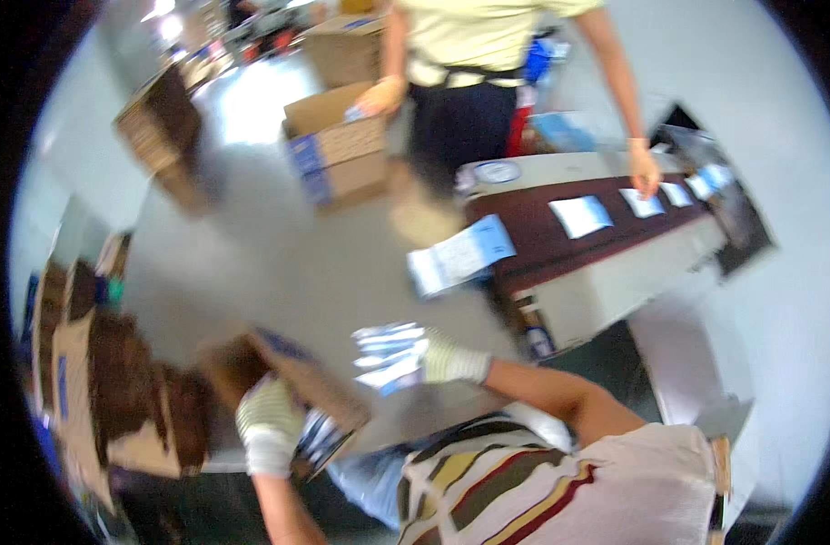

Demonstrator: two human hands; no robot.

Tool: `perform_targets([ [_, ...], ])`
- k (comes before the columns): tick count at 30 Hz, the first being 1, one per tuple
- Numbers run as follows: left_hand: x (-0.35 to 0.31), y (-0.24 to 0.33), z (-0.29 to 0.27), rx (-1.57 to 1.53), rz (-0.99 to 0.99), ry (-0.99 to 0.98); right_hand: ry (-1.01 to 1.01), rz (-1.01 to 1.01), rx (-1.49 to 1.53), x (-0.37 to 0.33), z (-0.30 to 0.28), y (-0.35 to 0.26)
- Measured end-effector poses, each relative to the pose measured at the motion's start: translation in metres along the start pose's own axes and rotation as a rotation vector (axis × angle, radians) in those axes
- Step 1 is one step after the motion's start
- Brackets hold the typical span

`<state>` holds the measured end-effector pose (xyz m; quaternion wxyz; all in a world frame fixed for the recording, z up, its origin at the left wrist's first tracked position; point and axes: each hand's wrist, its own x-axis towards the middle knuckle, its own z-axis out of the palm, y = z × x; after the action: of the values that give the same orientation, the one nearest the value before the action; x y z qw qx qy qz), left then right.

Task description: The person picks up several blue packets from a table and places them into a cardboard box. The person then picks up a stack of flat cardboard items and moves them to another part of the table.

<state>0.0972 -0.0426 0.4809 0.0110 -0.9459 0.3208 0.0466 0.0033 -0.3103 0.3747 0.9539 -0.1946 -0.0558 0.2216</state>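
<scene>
My right hand (453, 358), in a pale knit glove, is closed on a bundle of flat white-and-blue packets (388, 356) held out to its left. My left hand (270, 420), gloved the same way, is at an open cardboard box (320, 386) close in front of me. Its fingers are blurred and partly hidden, so its grip is unclear. More striped packets (321, 438) show beside that hand, at the box. Ahead, a stack of white-and-blue packets (460, 257) juts past the near end of a dark conveyor belt (533, 250).
Several single packets (580, 216) lie along the belt. Across it stands a co-worker in a yellow shirt (469, 36), one hand (645, 173) at a packet, the other by an open carton (347, 150). Cartons (97, 391) are stacked at left; another box (161, 123) stands farther back.
</scene>
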Motion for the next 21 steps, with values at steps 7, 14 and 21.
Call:
perform_targets([
  [7, -0.009, 0.055, -0.059, 0.037, -0.001, -0.097, 0.125, -0.433, -0.662, 0.034, 0.101, -0.057],
  [14, -0.023, 0.062, -0.067, -0.090, 0.002, -0.010, 0.045, -0.513, -1.795, 0.121, 0.186, -0.033],
  [21, -0.015, 0.079, -0.082, -0.129, -0.007, -0.123, 0.058, -0.207, -2.457, 0.140, 0.193, -0.037],
])
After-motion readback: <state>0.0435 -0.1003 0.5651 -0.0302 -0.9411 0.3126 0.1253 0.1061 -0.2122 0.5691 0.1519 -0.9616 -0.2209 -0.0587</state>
